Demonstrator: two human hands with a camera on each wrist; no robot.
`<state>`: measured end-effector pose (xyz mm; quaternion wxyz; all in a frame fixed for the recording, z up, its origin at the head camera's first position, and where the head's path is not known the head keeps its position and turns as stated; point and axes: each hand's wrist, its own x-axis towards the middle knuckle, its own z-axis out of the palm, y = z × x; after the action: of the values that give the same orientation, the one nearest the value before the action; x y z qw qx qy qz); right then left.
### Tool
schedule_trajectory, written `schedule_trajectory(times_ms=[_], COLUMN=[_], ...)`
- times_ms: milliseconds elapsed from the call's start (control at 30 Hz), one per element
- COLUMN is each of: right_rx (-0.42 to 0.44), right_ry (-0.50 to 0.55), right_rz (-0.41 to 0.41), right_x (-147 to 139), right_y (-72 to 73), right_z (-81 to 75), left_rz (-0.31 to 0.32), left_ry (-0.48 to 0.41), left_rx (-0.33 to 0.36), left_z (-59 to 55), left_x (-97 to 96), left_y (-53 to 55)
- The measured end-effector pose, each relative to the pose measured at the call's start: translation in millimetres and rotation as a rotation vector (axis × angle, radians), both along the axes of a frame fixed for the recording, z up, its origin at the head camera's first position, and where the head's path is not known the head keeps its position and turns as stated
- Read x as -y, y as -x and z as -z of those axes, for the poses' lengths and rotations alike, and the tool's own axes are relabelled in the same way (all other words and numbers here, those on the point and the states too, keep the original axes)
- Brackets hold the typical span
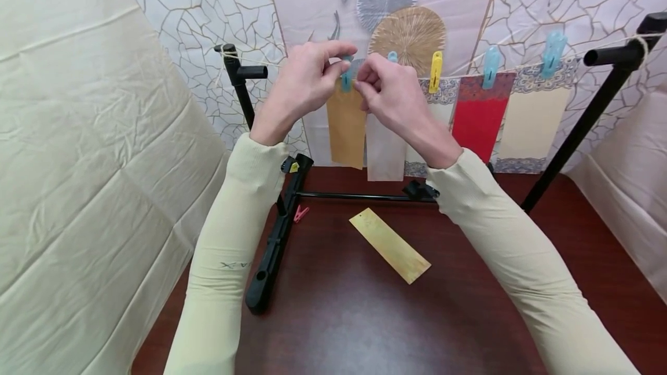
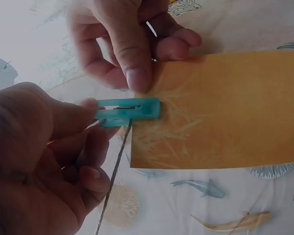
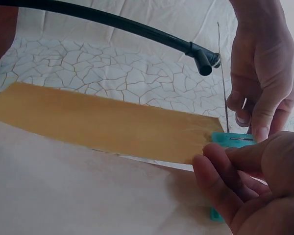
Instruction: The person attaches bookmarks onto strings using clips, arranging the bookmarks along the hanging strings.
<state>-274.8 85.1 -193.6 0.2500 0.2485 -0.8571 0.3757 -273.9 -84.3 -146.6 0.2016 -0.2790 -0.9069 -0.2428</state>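
Note:
My left hand (image 1: pixel 307 77) pinches the handle end of a blue-green clothespin (image 2: pixel 137 107) between thumb and finger. The clothespin sits over the top edge of an orange paper strip (image 2: pixel 235 107), beside the thin cord (image 2: pixel 115 171). Nearer that strip's upper right corner, my right hand (image 1: pixel 393 88) holds the edge, its thumb on the front in the left wrist view. The strip hangs down with a pale leaf-like pattern near its top. Right of it hangs a whitish strip (image 1: pixel 385 149) under another blue clothespin (image 1: pixel 392 57).
Along the cord hang a red card (image 1: pixel 479 117) and a cream card (image 1: pixel 534 123), with blue clothespins and a yellow clothespin (image 1: pixel 436 71). A black frame (image 1: pixel 271 247) supports the cord. On the brown table (image 1: pixel 333 317) lie a yellowish strip (image 1: pixel 391 245) and a pink clothespin (image 1: pixel 300 213).

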Motion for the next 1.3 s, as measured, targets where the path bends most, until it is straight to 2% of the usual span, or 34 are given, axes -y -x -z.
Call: schedule_trajectory(times_ms=[233,367,467,567,700,833,933,1033,1233,1300], right_rx=[-0.012,-0.039,-0.074,-0.133,-0.216,-0.262,-0.277,-0.281,-0.294,-0.293], right_ry=[-0.065,-0.097,-0.133,-0.163,-0.119,-0.055,-0.032,-0.008,0.089,0.112], right_rz=[0.018,0.021,0.051,0.103,0.126,0.078,0.059,0.057,0.003,-0.005], right_x=[-2.7,-3.2,-4.1,-5.8,-7.1,-7.1,-9.5,-15.5,-29.2,-33.2], right_y=[-4.2,-9.1,-14.1,-21.4,-32.7,-40.7,-44.2,-47.2,-53.3,-54.7], right_z=[0.9,0.5,-0.4,-1.0,-0.3,2.3,6.2,12.9,30.9,37.8], left_rz=[-0.009,-0.017,-0.012,-0.04,-0.096,-0.149,-0.17,-0.163,-0.122,-0.117], left_ry=[0.034,0.025,0.01,0.003,-0.013,-0.053,-0.081,-0.111,-0.142,-0.16], left_rx=[0.027,0.026,0.029,0.049,0.071,0.063,0.029,-0.01,-0.137,-0.144], left_z=[0.2,0.5,0.2,0.0,-0.1,-0.8,-0.3,1.3,13.1,17.9], left_x=[-2.3,-2.9,-3.4,-3.2,-1.6,1.0,3.4,6.5,12.4,13.9], left_y=[-1.2,-1.7,-2.3,-3.4,-5.5,-10.3,-14.6,-19.4,-28.6,-31.7])
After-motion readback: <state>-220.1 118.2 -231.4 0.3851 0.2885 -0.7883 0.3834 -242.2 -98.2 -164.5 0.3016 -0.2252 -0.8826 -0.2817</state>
